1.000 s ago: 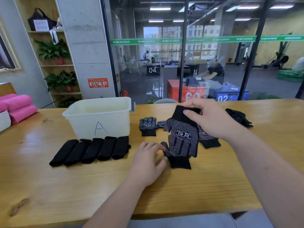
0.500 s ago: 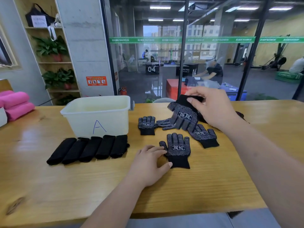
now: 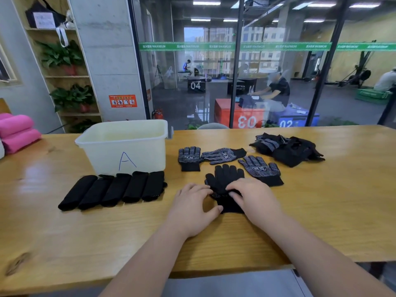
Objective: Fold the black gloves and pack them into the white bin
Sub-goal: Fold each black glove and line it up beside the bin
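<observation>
The plain black glove (image 3: 225, 179) is laid flat near the front edge of the table (image 3: 321, 211), knit back upward, fingers pointed away. Its cuff end is covered by the right hand (image 3: 255, 200), fingers bent, tips pressed into the soft knit; whether fabric is actually pinched in that grip cannot be told. The left hand (image 3: 192, 209) is laid loose beside it, grip released, fingertips and thumb touching the glove's left edge, where white dots of a layer beneath are glimpsed. Just beyond, three dotted gloves (image 3: 260, 168) are spread flat, studded palms up. Further right, a rumpled heap of gloves (image 3: 289, 148) is seen. To the left, five folded bundles (image 3: 115, 189) are lined up side by side, touching, just before the white bin (image 3: 126, 146), a smooth plastic tub marked with a blue "A". Glossy grained wood is shown underneath it all.
</observation>
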